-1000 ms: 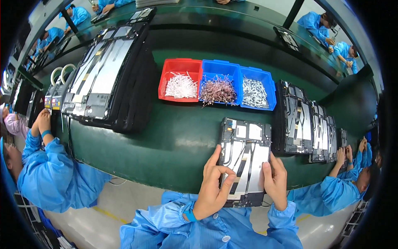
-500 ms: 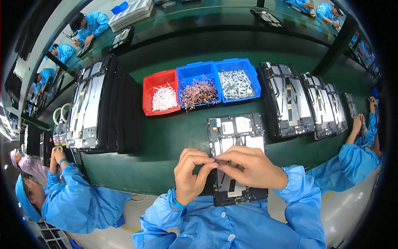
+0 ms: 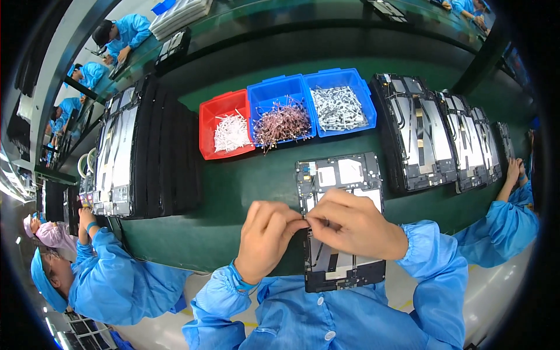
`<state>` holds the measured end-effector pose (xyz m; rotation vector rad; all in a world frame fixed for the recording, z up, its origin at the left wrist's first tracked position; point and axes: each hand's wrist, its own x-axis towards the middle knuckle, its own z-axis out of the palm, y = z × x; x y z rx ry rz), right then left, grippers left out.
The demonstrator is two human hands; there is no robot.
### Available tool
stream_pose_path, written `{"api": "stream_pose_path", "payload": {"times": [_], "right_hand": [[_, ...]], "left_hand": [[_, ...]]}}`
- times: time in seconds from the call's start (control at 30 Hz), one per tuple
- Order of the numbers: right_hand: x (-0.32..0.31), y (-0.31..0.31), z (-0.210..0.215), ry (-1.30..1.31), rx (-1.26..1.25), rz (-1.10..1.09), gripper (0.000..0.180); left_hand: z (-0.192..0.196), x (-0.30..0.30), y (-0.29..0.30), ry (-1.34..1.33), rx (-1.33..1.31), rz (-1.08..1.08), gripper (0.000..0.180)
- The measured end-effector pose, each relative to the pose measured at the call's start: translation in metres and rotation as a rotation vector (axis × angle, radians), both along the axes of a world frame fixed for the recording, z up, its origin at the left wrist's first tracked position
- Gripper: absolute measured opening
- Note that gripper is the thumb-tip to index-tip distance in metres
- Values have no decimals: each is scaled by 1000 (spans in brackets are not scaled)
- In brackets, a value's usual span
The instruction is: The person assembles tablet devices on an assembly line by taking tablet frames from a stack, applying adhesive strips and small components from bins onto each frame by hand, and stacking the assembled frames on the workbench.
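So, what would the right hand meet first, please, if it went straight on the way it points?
The right hand would likely meet the left hand first, though depth over the device is unclear.

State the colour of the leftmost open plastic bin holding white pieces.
Red plastic bin; best in the head view.

Left grip (image 3: pixel 265 240) beside right grip (image 3: pixel 354 225), pinched

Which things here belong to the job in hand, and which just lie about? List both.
In the job: left hand, right hand, open flat device beneath them.
Lying about untouched, perhaps supplies: red bin, middle blue bin, right blue bin, left device stack, right device stacks.
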<state>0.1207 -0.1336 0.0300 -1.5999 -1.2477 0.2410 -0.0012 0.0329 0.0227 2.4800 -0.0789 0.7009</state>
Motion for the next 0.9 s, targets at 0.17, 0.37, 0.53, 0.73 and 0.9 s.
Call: {"api": "stream_pose_path", "payload": {"times": [0.17,0.37,0.53,0.73,0.9], "right_hand": [[16,12,-13,11,-49,-70,10],[17,13,-16,-17,-121,-78,9],[15,14,-18,-179,-138,-69,11],[17,12,-16,-167,-141,-50,11],[20,13,-15,-217,-126,-32,10]], "left_hand": [[-13,6,8,373,-580,112,34],[-22,17,23,523,-1200,86,20],[-22,19,26,567,-1256,67,14],[-22,24,28,574,-1243,40,11],[-19,26,29,590,-1249,40,9]]}}
